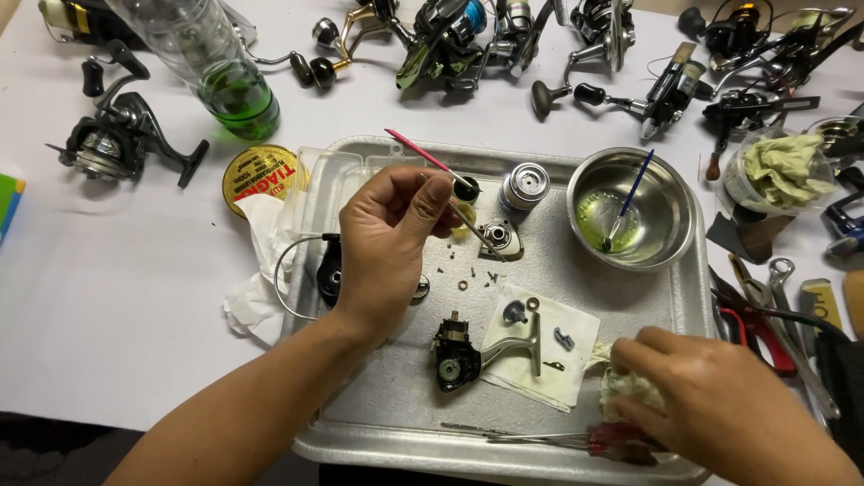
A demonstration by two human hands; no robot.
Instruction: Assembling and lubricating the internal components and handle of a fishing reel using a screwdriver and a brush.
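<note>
Left hand [389,243] pinches a thin pink-handled brush [432,162] above loose screws on the metal tray [630,297], seemingly corralling parts; right hand [711,396], at 4 o'clock, presses a rag [630,389] flat.

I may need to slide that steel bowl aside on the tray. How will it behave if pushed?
The steel bowl holds shallow greenish liquid, so it would likely slosh. Its smooth rounded base probably slides easily on the metal tray. The blue brush leaning inside may shift or tip out.
</note>
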